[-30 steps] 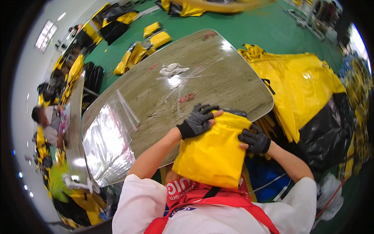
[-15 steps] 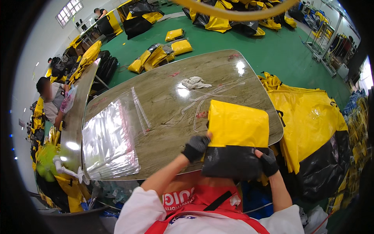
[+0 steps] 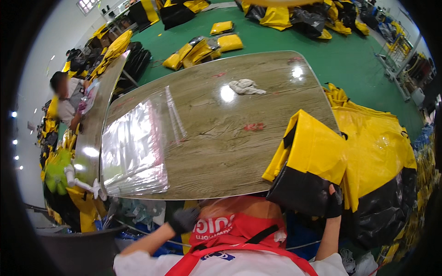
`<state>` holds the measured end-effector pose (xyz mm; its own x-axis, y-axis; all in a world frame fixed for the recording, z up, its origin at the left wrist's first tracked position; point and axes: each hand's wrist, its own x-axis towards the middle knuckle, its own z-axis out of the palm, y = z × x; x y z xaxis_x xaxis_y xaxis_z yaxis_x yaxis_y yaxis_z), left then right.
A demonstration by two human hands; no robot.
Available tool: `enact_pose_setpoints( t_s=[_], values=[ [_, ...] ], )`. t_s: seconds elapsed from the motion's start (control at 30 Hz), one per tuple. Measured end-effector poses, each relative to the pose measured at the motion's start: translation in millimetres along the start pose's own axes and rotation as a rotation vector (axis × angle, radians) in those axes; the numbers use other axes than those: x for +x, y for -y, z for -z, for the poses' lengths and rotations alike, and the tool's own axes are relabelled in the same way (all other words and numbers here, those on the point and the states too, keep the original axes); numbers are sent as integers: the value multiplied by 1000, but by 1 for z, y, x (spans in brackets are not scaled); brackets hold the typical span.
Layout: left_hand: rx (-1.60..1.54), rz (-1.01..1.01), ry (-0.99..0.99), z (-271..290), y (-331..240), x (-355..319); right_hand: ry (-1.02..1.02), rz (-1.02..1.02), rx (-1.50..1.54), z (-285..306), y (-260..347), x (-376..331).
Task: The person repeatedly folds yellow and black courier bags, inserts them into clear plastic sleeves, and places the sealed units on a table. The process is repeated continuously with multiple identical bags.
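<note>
My right hand [image 3: 334,202], in a black fingerless glove, grips the lower right edge of a folded yellow-and-black tarpaulin sheet [image 3: 317,142]. The sheet is tilted over the table's right front corner, its folds opening toward the left. My left hand [image 3: 185,220], gloved the same way, is low in front of the table, beside my red apron. Motion smears its fingers, so whether it holds anything is unclear. A faint see-through strip shows across the apron top near it. On the table [image 3: 216,161] lie a stack of clear plastic bags [image 3: 133,152] and a crumpled white cloth [image 3: 247,86].
A large pile of yellow-and-black sheets [image 3: 375,152] stands against the table's right side. Folded packs [image 3: 195,51] lie on the green floor beyond. At the left, a person [image 3: 69,99] works at another table, near a green-bladed fan [image 3: 57,172]. A dark bin [image 3: 78,244] stands lower left.
My left hand has let go of the folded sheet and moved down and left to my apron. The sheet has tilted rightward in my right hand. Clear strips have gone from the table's middle.
</note>
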<state>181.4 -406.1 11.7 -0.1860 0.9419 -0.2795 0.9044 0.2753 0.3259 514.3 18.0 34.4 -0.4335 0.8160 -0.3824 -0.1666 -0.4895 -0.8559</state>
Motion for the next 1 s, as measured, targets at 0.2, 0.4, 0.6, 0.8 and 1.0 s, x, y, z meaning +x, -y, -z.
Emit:
enact_pose_setpoints(
  t_s=[0.2, 0.4, 0.6, 0.8, 1.0],
  values=[
    [78, 141, 462, -80, 13, -161, 48, 8, -11, -22, 13, 1],
    [-688, 201, 508, 123, -22, 114, 8, -50, 47, -19, 11, 7],
    [44, 132, -822, 172, 49, 407, 104, 44, -146, 3, -8, 21],
    [-386, 224, -567, 145, 41, 409, -42, -84, 29, 38, -29, 22],
    [381, 664, -640, 173, 154, 192, -26, -60, -47, 19, -16, 15]
  ],
)
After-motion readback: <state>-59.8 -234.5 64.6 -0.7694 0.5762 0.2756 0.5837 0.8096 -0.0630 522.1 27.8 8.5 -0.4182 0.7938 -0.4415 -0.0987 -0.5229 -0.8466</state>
